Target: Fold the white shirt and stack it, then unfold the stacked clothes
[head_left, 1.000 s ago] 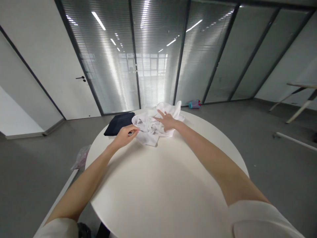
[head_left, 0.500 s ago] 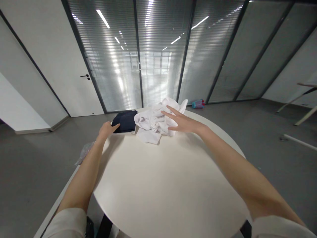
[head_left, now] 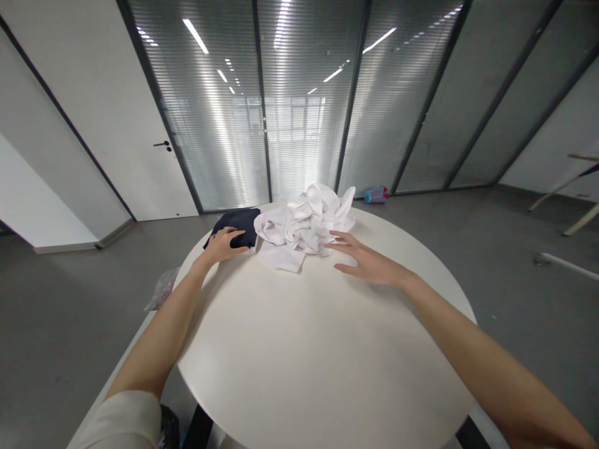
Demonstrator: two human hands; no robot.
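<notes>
A crumpled heap of white cloth (head_left: 299,224) lies at the far side of the round white table (head_left: 299,337). Left of it is a folded dark navy cloth (head_left: 243,221), with a pale edge showing beneath its front. My left hand (head_left: 224,245) is over the navy cloth's near side, fingers spread; whether it presses on the cloth I cannot tell. My right hand (head_left: 367,257), fingers apart and holding nothing, hovers at the near right edge of the white heap.
A clear plastic bag (head_left: 163,289) sits beside the table's left edge. On the floor beyond the table lies a blue and red object (head_left: 375,195). A glass wall with blinds and a white door (head_left: 116,125) stand behind. Table legs (head_left: 566,265) show at far right.
My right hand has drawn back from above the white cloth, toward me and to the right. My left hand has shifted right, from the navy cloth's left edge to its front. The white heap looks unmoved.
</notes>
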